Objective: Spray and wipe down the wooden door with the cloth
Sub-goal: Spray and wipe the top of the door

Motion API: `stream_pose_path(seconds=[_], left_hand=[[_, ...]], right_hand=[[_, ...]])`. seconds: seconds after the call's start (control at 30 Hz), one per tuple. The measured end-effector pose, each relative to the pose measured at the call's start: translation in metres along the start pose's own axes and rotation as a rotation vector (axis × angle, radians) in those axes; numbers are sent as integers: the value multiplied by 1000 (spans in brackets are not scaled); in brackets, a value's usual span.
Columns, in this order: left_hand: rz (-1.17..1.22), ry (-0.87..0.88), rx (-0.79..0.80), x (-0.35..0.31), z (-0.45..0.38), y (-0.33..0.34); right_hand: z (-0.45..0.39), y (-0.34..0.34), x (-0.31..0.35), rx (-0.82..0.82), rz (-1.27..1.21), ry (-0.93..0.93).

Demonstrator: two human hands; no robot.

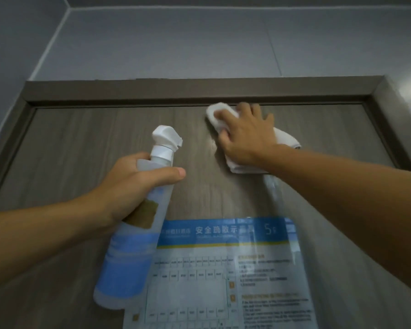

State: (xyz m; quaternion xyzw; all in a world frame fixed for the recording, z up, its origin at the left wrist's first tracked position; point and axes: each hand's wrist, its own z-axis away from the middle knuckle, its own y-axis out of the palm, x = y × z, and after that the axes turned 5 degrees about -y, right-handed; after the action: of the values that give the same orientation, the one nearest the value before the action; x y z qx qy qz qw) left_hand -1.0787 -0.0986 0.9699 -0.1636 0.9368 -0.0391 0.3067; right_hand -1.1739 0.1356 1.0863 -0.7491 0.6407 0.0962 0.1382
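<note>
head view: the right hand [246, 136] presses a white cloth [217, 115] flat against the wooden door [93, 143], near its top edge just under the frame [195, 90], fingers spread over the cloth. the left hand [131, 184] grips a spray bottle [138, 229], left of the cloth, above a blue notice [223, 269].

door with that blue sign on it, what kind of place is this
Probably a hotel or dormitory room: the wooden door carries an evacuation plan of numbered rooms with a floor number, set in a plain grey wall.
</note>
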Motion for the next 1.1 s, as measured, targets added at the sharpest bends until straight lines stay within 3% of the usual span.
stream_pose_path(seconds=[0.07, 0.17, 0.37, 0.5, 0.6, 0.8, 0.9, 1.0, 1.1], left_hand=[[16, -9, -20, 0, 1, -2], [21, -31, -34, 2, 0, -3], [68, -21, -22, 1, -2, 3], [56, -9, 6, 2, 1, 2], [48, -2, 25, 1, 3, 0], [23, 22, 28, -3, 2, -9], [33, 19, 26, -4, 1, -8], [37, 5, 18, -5, 0, -5], [67, -9, 9, -2, 0, -1]], right_hand=[[-10, 5, 18, -55, -15, 127], [3, 10, 31, -69, -50, 59], [69, -1, 6, 150, -28, -614], [79, -3, -16, 197, 50, -820], [59, -2, -16, 173, 69, -703], [-5, 6, 13, -49, -17, -22], [-22, 11, 40, -107, -11, 183], [-17, 15, 43, -161, -20, 119], [14, 8, 30, -21, -52, -192]])
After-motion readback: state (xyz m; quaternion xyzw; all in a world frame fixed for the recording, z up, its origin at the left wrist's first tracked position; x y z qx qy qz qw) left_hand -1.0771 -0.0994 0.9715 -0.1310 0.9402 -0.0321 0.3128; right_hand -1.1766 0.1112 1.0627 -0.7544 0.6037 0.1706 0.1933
